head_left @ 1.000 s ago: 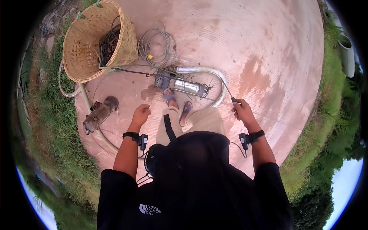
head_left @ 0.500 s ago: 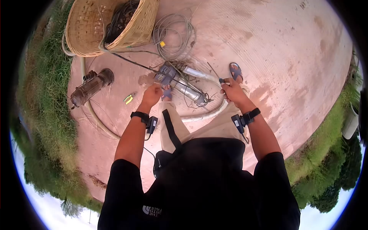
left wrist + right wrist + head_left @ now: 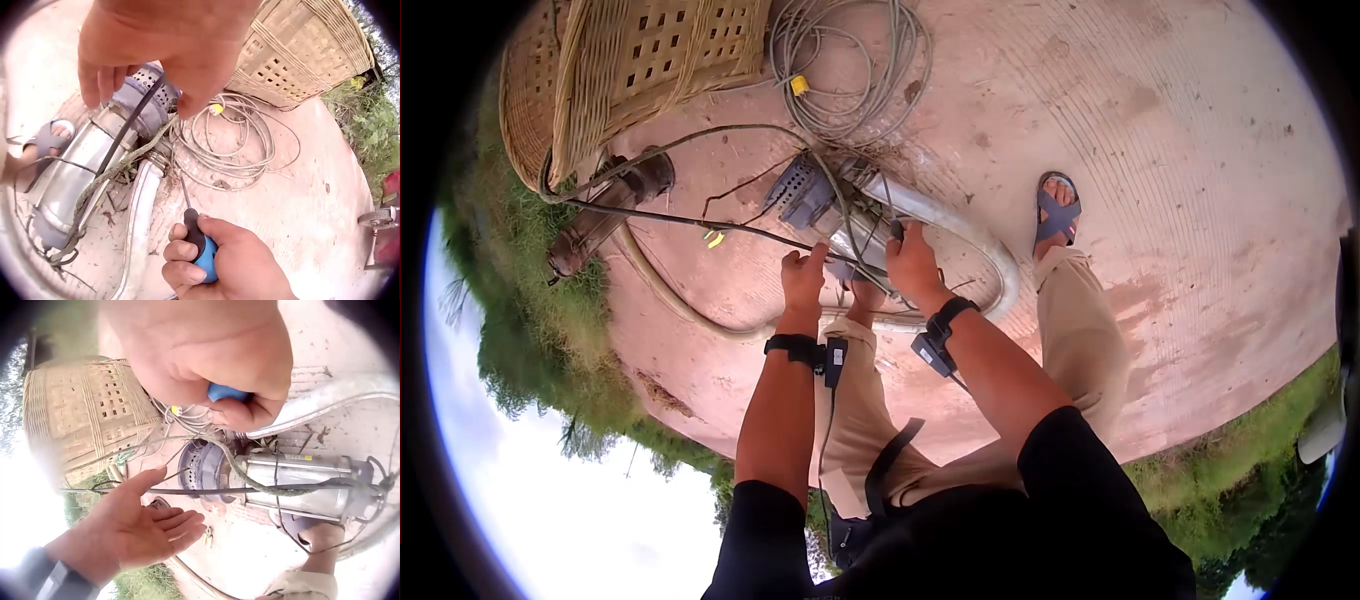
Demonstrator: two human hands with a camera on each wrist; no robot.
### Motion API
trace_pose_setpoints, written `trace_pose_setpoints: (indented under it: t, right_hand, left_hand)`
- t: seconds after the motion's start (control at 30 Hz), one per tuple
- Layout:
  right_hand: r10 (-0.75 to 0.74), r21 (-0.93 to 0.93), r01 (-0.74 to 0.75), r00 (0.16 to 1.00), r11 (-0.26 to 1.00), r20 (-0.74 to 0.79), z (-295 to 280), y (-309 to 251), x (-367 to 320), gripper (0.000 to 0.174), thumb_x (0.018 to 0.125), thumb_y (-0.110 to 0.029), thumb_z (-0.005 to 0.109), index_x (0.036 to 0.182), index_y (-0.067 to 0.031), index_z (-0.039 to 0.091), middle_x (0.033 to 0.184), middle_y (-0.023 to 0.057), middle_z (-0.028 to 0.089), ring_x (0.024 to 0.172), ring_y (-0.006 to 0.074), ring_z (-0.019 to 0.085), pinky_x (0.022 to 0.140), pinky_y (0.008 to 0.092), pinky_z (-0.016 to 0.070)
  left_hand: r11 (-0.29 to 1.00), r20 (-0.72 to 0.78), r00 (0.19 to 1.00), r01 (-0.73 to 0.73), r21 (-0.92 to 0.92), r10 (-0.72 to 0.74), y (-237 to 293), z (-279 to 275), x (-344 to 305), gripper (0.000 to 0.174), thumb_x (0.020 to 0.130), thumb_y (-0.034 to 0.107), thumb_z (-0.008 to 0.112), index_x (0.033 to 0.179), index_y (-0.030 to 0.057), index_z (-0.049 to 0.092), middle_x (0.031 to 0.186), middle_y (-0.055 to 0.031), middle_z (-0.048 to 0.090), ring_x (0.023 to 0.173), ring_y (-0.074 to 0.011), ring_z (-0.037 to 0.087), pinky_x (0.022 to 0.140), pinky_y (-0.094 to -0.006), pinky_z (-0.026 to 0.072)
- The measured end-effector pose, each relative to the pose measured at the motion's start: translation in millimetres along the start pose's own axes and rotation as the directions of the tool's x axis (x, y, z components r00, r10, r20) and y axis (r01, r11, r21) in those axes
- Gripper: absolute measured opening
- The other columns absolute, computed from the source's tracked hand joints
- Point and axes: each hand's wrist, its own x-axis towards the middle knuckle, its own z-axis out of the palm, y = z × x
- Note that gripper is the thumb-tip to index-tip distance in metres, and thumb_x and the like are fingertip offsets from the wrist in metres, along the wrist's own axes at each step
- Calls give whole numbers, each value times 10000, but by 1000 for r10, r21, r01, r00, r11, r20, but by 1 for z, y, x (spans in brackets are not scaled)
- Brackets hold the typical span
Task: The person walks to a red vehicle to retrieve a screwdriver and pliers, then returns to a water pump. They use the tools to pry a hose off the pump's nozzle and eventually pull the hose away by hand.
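The right hand [image 3: 917, 268] grips a screwdriver by its blue and black handle [image 3: 201, 247], its thin shaft pointing away past the white hose's end. Open, with fingers extended, the left hand [image 3: 134, 528] is beside the black cable [image 3: 262, 488]; whether it touches the cable cannot be told. A silver cylindrical pump [image 3: 294, 478] with a perforated grey section [image 3: 197, 467] lies below both hands in the head view. A greenish rope [image 3: 119, 165] and the cable run along the pump.
A woven basket [image 3: 670, 50] stands upper left, near coiled grey cable [image 3: 870, 60]. A rusty cylinder [image 3: 615, 205], yellow-green pliers [image 3: 715, 238] and a pale hose [image 3: 1000, 260] lie on the ground. A wheel [image 3: 375, 218] shows at the left wrist view's edge.
Both hands have moved over the pump and closer together, the right one bringing the screwdriver. The person leans nearer, and one foot has stepped out to the right.
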Motion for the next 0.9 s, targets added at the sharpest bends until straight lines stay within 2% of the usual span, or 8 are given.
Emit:
trace_pose_setpoints:
  t: [0.2, 0.33, 0.4, 0.43, 0.57, 0.67, 0.73, 0.9]
  right_hand:
    - [-83, 84, 92, 991, 992, -107, 49, 29, -2, 343, 961, -155, 533, 1247, 12, 442, 917, 317, 665, 843, 530, 637, 716, 576, 501]
    - [-78, 171, 106, 984, 980, -158, 60, 27, -13, 404, 970, -143, 523, 1328, 5, 412, 942, 302, 667, 874, 514, 644, 727, 547, 510]
    - [-26, 181, 48, 992, 982, -124, 63, 28, -18, 411, 970, -136, 521, 1339, 2, 406, 932, 295, 668, 868, 511, 646, 721, 541, 511]
    - [21, 191, -3, 996, 982, -90, 64, 29, -18, 418, 971, -129, 519, 1350, -1, 399, 921, 288, 669, 861, 508, 649, 715, 536, 512]
    - [48, 191, -30, 995, 981, -88, 69, 30, -19, 424, 968, -123, 523, 1354, 0, 398, 894, 279, 668, 832, 497, 654, 692, 524, 514]
    - [-58, 202, 89, 986, 975, -154, 73, 37, -18, 422, 967, -110, 518, 1356, 2, 399, 863, 265, 667, 789, 484, 657, 668, 507, 514]
    - [-16, 208, 36, 995, 978, -100, 70, 34, -22, 404, 1008, -122, 508, 1378, 4, 409, 873, 240, 638, 729, 367, 647, 667, 431, 494]
    - [-58, 218, 89, 988, 972, -142, 79, 39, -26, 414, 1008, -117, 509, 1388, 9, 405, 883, 239, 641, 735, 365, 649, 674, 425, 498]
  left_hand:
    - [981, 178, 974, -110, -158, 138, -38, 22, 27, 595, 882, 160, 718, 1400, 3, 472, 1174, -53, 598, 1027, -145, 574, 852, -323, 494]
    - [948, 464, 834, -207, -241, 300, -31, 2, 38, 637, 792, -73, 575, 1416, 19, 493, 1299, -147, 575, 1223, -259, 558, 1005, -336, 477]
    - [663, 613, 613, -725, 185, 499, -12, -7, 45, 623, 744, -101, 524, 1353, 29, 551, 1298, -154, 594, 1213, -331, 571, 1037, -383, 467]
    - [267, 614, 407, -912, 311, 677, -13, -8, 64, 565, 735, -103, 514, 1277, 34, 595, 1287, -173, 598, 1181, -387, 565, 1021, -432, 479]
    - [123, 537, 376, -886, 446, 755, 9, 15, 98, 488, 800, -27, 618, 1280, 62, 594, 1271, -139, 609, 1157, -367, 563, 1003, -474, 467]
    - [-15, 531, 234, -906, 422, 815, 19, 45, 117, 504, 821, 62, 674, 1316, 79, 582, 1303, -105, 601, 1219, -328, 545, 1033, -453, 441]
    - [-92, 527, 173, -894, 438, 832, 22, 67, 124, 530, 829, 120, 701, 1343, 96, 574, 1334, -79, 592, 1277, -295, 523, 1069, -433, 410]
    - [-34, 506, 250, -873, 487, 825, 11, 80, 140, 547, 824, 110, 719, 1349, 91, 566, 1325, -88, 586, 1256, -301, 533, 1030, -450, 429]
